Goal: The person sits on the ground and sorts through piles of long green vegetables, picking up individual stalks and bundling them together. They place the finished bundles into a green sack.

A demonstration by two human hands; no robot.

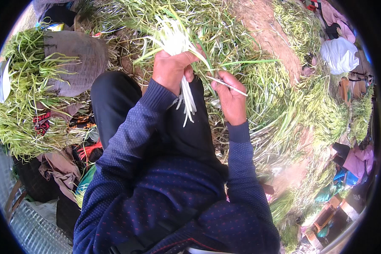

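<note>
My left hand (173, 68) is closed around a bunch of white vegetable stalks (174, 36), chive-like or garlic-sprout-like. Their lower ends (187, 103) hang beneath the fist, over my dark trousers. A single pale stalk (233, 86) with a long green leaf (247, 63) is pinched between thumb and fingers of my right hand (230, 92). Both hands are raised over my lap, a short gap apart. Loose green and yellowish leaves (222, 38) cover the ground in front of my knees.
On the left, a heap of green stalks (25, 73) lies partly under a grey-brown cloth (77, 60). To the right are more heaps of greens (276, 92), bare brown ground (270, 28), a white plastic bag (339, 55), wooden crates (327, 216) and pink cloth (358, 162).
</note>
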